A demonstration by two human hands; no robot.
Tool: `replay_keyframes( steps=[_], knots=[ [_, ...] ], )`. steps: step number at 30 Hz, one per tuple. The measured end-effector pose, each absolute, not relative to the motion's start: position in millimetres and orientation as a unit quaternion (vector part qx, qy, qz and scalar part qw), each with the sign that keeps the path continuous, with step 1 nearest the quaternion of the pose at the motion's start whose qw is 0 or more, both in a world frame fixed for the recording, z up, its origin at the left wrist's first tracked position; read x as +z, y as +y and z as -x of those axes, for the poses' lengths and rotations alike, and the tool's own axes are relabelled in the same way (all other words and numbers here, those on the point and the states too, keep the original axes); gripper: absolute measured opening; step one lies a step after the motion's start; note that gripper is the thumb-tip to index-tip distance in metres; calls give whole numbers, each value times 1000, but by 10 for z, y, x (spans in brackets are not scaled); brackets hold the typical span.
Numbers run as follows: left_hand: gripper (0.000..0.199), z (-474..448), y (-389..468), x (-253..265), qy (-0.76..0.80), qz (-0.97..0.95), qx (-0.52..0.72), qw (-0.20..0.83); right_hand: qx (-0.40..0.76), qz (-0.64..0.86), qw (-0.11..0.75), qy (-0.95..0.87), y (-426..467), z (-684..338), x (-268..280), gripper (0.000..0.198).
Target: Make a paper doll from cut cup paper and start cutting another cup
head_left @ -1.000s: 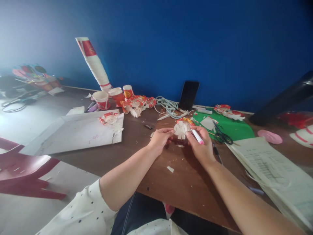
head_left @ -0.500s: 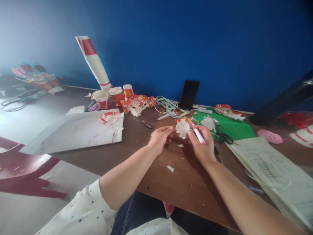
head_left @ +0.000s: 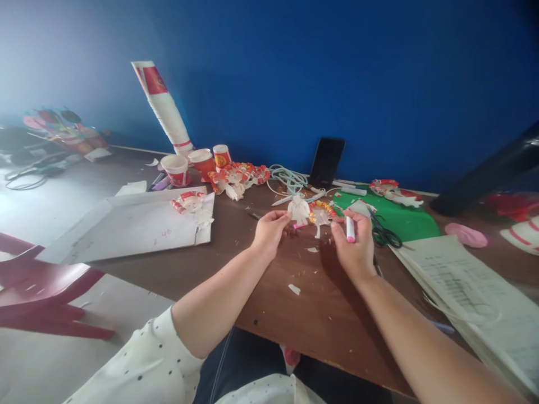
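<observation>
In front of the phone (head_left: pixel 327 163) and a little to its left, a white paper cutout (head_left: pixel 299 209) is pinched at its edge between the thumb and fingertips of the left hand (head_left: pixel 272 233). The right hand (head_left: pixel 356 247), in front of the phone and slightly to its right, holds a white marker (head_left: pixel 350 227) with a pink end. Between the hands, almost straight in front of the phone, is a paper figure (head_left: pixel 322 214) with a red and yellow curled rim; it is close to the right fingertips, but I cannot tell whether they touch it.

Just left of the phone lies a looped pale cable (head_left: pixel 288 179). Farther left are a heap of red and white paper pieces (head_left: pixel 240 177), three paper cups (head_left: pixel 174 170) and a tall, tilted stack of cups (head_left: pixel 169 120). To the right of the phone, a green sheet (head_left: pixel 415 223) has scissors (head_left: pixel 386 234) at its near edge; farther right are written papers (head_left: pixel 461 280).

The brown table (head_left: pixel 295 325) in front of the phone is littered with small scraps. A blue wall (head_left: pixel 379 84) rises behind the phone, and a red chair (head_left: pixel 54 286) stands far to its left, nearer the person.
</observation>
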State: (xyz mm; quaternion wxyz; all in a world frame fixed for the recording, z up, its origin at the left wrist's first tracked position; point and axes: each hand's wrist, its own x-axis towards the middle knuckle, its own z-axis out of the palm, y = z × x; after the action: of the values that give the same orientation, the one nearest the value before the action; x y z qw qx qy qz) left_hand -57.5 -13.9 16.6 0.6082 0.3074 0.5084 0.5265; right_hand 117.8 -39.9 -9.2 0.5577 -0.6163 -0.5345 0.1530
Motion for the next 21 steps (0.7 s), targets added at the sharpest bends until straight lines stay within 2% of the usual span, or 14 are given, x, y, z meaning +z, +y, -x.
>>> replay_keyframes(
  steps=[7, 12, 18, 21],
  knots=[
    [13, 563, -119, 140, 511, -305, 547, 589, 57, 661, 496, -561, -268, -1421, -67, 44],
    [15, 548, -130, 140, 506, -309, 547, 591, 36, 700, 453, -551, -242, -1511, -27, 60],
    [12, 550, -135, 129, 512, -319, 530, 596, 42, 786, 332, -520, -223, -1633, 66, 85],
    [10, 548, -142, 127, 511, -323, 526, 598, 25, 817, 262, -513, -169, -1781, 67, 89]
  ],
)
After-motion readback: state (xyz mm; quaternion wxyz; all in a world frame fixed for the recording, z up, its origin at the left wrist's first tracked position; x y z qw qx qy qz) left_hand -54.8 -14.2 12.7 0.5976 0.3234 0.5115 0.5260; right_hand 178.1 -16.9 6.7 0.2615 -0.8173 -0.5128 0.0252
